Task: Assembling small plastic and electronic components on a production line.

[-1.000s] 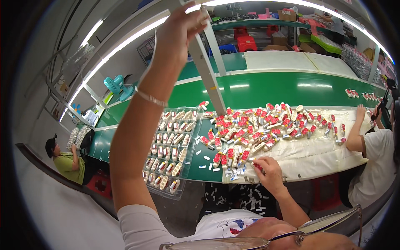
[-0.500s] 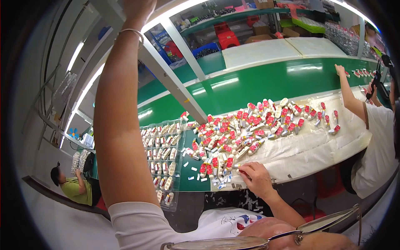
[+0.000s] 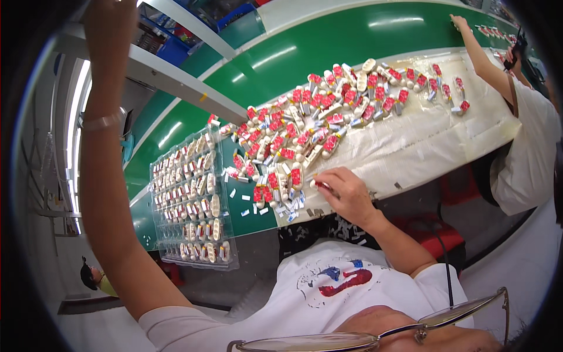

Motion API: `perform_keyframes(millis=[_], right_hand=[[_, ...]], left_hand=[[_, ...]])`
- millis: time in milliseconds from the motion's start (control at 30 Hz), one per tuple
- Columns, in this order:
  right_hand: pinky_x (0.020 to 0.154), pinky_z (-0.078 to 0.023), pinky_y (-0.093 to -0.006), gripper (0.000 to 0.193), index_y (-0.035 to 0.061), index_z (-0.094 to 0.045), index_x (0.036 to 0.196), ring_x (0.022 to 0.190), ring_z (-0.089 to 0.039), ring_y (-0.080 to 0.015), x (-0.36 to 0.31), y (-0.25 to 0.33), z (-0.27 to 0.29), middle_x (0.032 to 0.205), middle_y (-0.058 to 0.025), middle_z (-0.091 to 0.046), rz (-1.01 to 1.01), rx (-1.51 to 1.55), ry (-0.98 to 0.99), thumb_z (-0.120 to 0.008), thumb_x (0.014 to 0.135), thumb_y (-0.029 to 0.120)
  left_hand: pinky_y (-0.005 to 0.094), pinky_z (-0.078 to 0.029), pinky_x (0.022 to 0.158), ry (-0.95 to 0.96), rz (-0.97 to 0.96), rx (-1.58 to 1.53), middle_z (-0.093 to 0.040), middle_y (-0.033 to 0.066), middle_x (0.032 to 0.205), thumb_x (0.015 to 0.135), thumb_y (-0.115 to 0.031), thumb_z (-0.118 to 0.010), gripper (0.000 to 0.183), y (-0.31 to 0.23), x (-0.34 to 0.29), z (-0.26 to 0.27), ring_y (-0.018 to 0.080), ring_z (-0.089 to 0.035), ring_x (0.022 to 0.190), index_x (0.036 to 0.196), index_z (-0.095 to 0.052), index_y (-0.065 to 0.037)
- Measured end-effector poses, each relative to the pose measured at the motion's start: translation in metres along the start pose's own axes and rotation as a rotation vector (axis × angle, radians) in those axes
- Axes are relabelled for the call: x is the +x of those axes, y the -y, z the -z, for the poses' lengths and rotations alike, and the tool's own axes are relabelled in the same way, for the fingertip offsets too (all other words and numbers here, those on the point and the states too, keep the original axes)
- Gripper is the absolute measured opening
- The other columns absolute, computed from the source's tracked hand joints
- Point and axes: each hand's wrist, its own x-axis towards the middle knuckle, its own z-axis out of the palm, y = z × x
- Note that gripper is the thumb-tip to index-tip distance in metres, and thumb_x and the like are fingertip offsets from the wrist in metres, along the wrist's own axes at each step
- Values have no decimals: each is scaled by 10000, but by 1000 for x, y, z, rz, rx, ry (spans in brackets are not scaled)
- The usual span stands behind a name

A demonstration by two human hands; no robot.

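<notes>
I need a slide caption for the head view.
Left hand raised, right hand holding a small red and white piece near a heap of similar ones, beside a clear plastic compartment tray.

One head-worn fisheye camera looked down from close above the eyeglasses, facing across the green workbench.

The site is a factory assembly workshop. Indicators: a long green workbench with a metal post; bulk red-and-white pieces heaped beside a compartmented clear tray; tube lights; and a co-worker positioned along the same bench.
</notes>
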Motion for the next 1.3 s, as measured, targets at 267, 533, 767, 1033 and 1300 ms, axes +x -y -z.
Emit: perform_keyframes(millis=[267,533,767,1033,1300], right_hand=[[788,-489,-271,258,1,-600,1082,901,-598,-129,-5,-18,-5,990,-65,-612,-337,502,-246,-671,834,14],[832,-502,-325,350,6,-590,1147,965,-602,-225,-25,25,-49,1096,-125,-578,-102,138,-24,-674,808,-14],[817,-542,-321,366,77,-635,1163,1058,-607,-268,3,22,-34,1251,-133,-554,156,75,302,-600,828,-65],[658,-509,-287,242,33,-679,1055,756,-646,-212,6,28,-38,890,-78,-679,70,113,406,-689,813,50],[619,-462,-210,192,24,-652,1084,711,-571,-55,-9,42,-47,807,-17,-644,-446,382,460,-614,922,119]], left_hand=[[236,-506,701,1359,841,-1141,-709,63,821,890,-241,-680,279,-200,-284,67,97,-653,781,1002,-710,13],[219,-489,730,501,1519,-1740,-622,34,987,987,-188,-528,325,-236,-391,67,73,-590,850,1242,-532,14],[285,-564,600,460,1764,-2076,-613,215,1113,969,-140,-396,378,-198,-402,97,264,-692,807,1272,-429,82],[173,-425,396,715,1633,-1869,-673,70,796,935,-212,-611,262,-185,-420,112,112,-640,564,1060,-628,17],[216,-515,680,561,1660,-1799,-685,77,870,935,-161,-604,193,-200,-420,113,76,-641,755,1033,-652,-2]])
